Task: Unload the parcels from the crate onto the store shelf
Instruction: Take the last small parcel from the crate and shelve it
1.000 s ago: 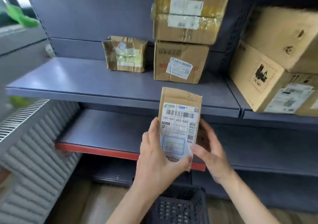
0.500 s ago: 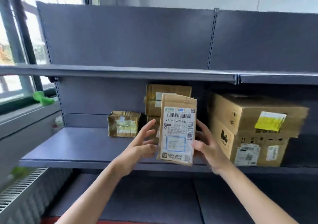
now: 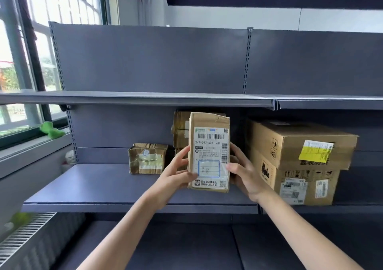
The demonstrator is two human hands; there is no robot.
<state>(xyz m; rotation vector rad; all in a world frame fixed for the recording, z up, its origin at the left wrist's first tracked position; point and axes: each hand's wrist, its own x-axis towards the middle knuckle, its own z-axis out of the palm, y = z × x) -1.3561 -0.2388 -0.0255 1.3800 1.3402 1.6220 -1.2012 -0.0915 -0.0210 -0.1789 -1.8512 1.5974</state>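
Shelving unit (image 3: 145, 62): grey metal, back panel plus several tiers. Top shelf (image 3: 134, 98) shows nothing on it from this angle. Middle shelf (image 3: 99, 182) carries all the stock, probably because it sits at arm height and needs no stretching.

Right bay: two large cartons (image 3: 300, 162) stacked, bigger footprint at the bottom, labels facing out. Sensible: heavy stuff low and readable.

Centre back: a stack of brown boxes (image 3: 180, 128), mostly hidden behind the held parcel. Left of that, a small taped box (image 3: 147, 158) stands alone against the back panel, which leaves free deck in front and to its left.

Held parcel (image 3: 209, 151): flat brown package, upright, label toward the camera, in the air in front of the middle shelf, not yet set down. Label-out looks deliberate, matching the cartons.

Grip: left hand (image 3: 176, 176) and right hand (image 3: 244, 176) each clamp a long edge, thumbs on the front face, fingers wrapped behind. Two-sided hold keeps a thin parcel from twisting and lets it go down square.

Crate is not in view.

Judgement: placement step, mid-task. Likely slot is the free deck in front of the centre stack or beside the small box. Risk: a thin parcel stood on edge can tip unless leaned on something.
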